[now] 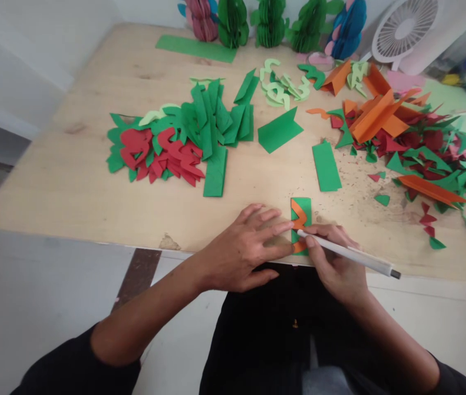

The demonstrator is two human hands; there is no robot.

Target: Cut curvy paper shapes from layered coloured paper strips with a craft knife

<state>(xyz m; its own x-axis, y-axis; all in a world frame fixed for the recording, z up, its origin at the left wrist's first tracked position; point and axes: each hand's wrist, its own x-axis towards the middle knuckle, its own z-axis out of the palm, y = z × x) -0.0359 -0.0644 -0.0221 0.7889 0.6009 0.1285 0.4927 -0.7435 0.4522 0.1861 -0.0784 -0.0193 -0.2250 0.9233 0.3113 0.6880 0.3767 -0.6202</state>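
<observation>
An orange curvy paper shape [299, 213] lies on a green paper strip [307, 205] at the table's front edge. My left hand [249, 247] has its fingers spread, with fingertips resting on the orange shape and the strip's left side. In my right hand [340, 260] is a white pen [352, 254], its tip at the edge of the orange shape. Part of the orange shape is hidden under the fingers. Behind the strip lie another green strip [327, 166] and a folded green piece [279, 130].
Left on the table [72, 181] are piled red cutouts [179, 156] and green folded pieces [208, 118]. At the right is a heap of scraps [426, 153] with orange folded paper [381, 116]. Along the back stand paper figures [272, 24] and a white fan [404, 30].
</observation>
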